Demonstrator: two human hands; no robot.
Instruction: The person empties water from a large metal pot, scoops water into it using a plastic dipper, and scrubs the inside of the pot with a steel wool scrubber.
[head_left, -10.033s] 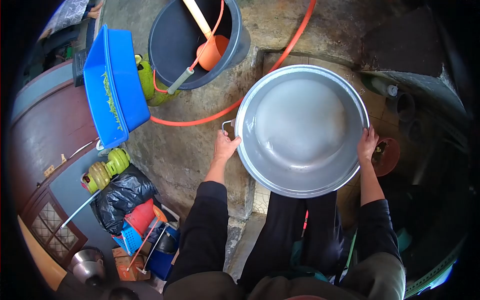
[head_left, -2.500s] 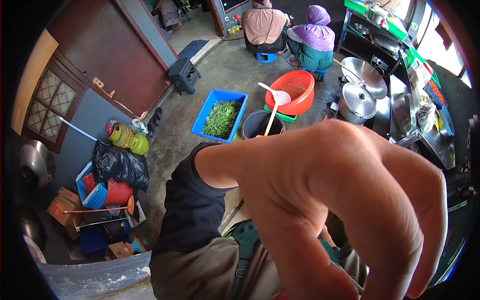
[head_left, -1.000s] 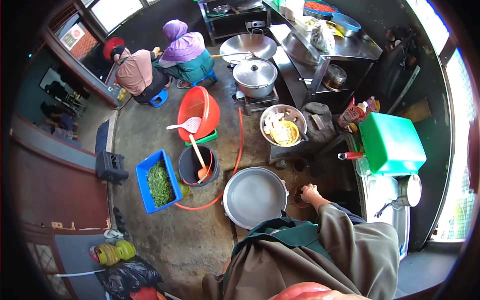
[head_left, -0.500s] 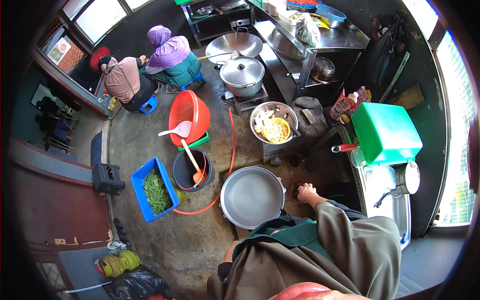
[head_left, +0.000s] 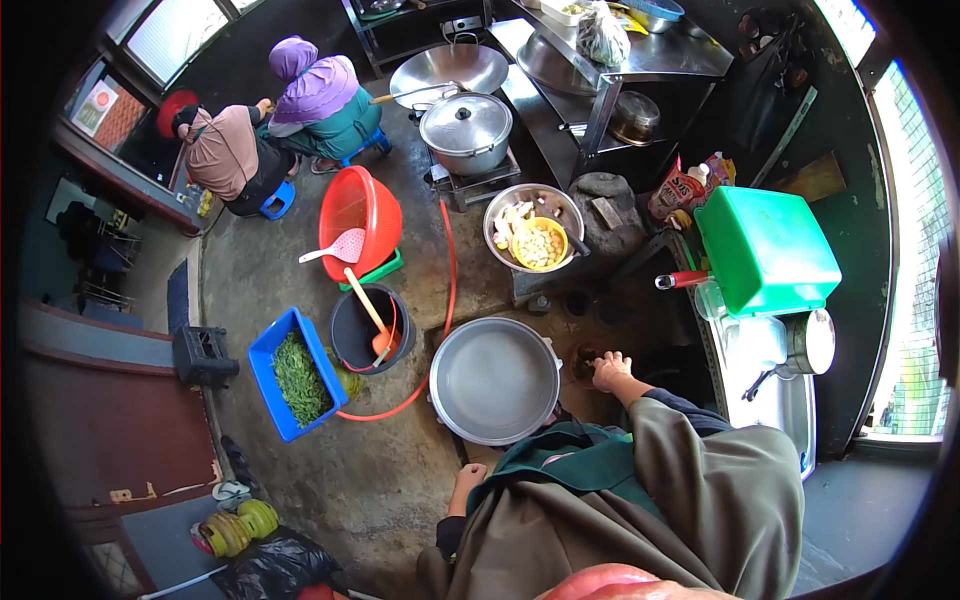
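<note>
A large round metal basin (head_left: 495, 381) rests on the floor in front of me. To its right, my right hand (head_left: 611, 371) reaches down beside a small reddish-brown bowl (head_left: 584, 362) with something dark in it; the fingers are apart and nothing shows between them. My left hand (head_left: 470, 475) hangs low, just below the basin's left side. Its fingers look curled, but what they hold, if anything, is too small to make out. A dark bucket (head_left: 345, 335) with an orange-ended dipper (head_left: 372, 310) stands left of the basin.
Left are a blue tub (head_left: 262, 375) of green leaves and a red basin (head_left: 385, 215). An orange hose (head_left: 449, 270) crosses the floor. Ahead are a bowl of food (head_left: 497, 225), a lidded pot (head_left: 466, 130) and two seated people (head_left: 325, 100). A green container (head_left: 765, 250) stands right.
Since ten seconds ago, the basin has left my hands and rests on the floor. Over the last second the view has shifted slightly, and my left hand has come into sight below the basin.
</note>
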